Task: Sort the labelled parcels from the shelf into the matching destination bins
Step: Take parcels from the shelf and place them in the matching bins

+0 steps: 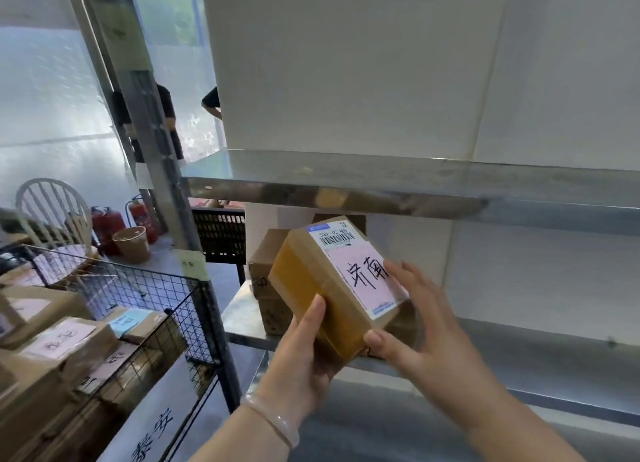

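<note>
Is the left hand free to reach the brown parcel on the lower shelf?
Probably not: the left hand grips the labelled parcel, the right hand too, and it sits in front of the brown parcel on the lower shelf. With it set down, the way looks open.

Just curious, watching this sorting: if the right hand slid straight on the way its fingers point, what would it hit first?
The labelled parcel itself: the right hand touches its pink label. Beyond, probably the brown boxes on the shelf; depth unclear.
</note>
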{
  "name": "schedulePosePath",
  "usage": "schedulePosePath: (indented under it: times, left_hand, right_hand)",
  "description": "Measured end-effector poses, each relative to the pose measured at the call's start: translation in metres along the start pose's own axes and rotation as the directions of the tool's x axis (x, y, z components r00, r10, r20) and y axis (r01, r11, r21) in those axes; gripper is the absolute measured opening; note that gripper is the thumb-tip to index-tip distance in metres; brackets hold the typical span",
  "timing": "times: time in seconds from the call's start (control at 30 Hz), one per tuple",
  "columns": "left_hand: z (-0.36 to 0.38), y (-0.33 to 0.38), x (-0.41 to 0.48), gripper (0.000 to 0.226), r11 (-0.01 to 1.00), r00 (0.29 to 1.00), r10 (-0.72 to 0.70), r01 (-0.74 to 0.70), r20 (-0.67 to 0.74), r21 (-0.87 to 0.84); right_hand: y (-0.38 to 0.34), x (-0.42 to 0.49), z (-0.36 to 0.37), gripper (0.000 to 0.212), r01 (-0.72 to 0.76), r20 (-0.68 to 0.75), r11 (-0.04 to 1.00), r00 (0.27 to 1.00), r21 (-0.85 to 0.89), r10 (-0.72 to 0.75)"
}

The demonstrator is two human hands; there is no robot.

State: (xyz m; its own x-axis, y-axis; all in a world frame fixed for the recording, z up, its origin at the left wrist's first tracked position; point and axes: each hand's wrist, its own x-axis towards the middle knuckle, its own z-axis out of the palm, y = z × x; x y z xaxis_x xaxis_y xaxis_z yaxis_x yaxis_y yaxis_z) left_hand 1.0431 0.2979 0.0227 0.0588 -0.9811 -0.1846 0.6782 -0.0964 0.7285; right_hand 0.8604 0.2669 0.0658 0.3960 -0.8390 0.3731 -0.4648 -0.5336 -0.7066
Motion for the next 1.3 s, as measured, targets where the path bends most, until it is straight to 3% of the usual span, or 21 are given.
schedulePosePath:
  times: [0.27,0.43,0.57,0.67,0.8,1.0,1.1,1.3]
  left_hand:
    - [-0.043,0.049,-0.026,0.096,0.951,0.935,0.277,-0.234,-0.220,0.202]
    - [-0.074,0.067,-0.052,0.096,0.846,0.778,0.501,-0.349,-0.378,0.404]
    - [-0.098,0.074,-0.087,0.089,0.757,0.612,0.632,-0.356,-0.475,0.549]
    - [-0.113,0.082,-0.124,0.081,0.657,0.440,0.733,-0.258,-0.519,0.708]
    - [-0.133,0.093,-0.185,0.080,0.545,0.216,0.823,-0.044,-0.525,0.837]
    - [-0.160,0.104,-0.277,0.069,0.454,-0.003,0.880,0.296,-0.474,0.841]
    - [-0.174,0.108,-0.315,0.069,0.447,-0.048,0.883,0.388,-0.466,0.806]
    - [-0.208,0.120,-0.373,0.068,0.449,-0.006,0.869,0.431,-0.495,0.783]
  right_hand:
    - [-0.019,0.043,0.059,0.082,0.088,0.165,0.982,0.979,0.169,-0.116]
    - [-0.032,0.067,0.101,0.082,0.199,0.229,0.954,0.941,0.225,-0.251]
    - [-0.054,0.077,0.138,0.082,0.269,0.295,0.910,0.884,0.316,-0.363]
    - [-0.081,0.080,0.166,0.091,0.271,0.371,0.884,0.831,0.381,-0.414]
    - [-0.118,0.068,0.206,0.085,0.301,0.461,0.841,0.728,0.451,-0.508]
    - [-0.179,0.031,0.254,0.079,0.342,0.554,0.817,0.608,0.465,-0.569]
    - [-0.219,0.015,0.276,0.086,0.379,0.587,0.826,0.582,0.417,-0.563]
    - [-0.314,-0.007,0.332,0.094,0.446,0.611,0.852,0.604,0.273,-0.512]
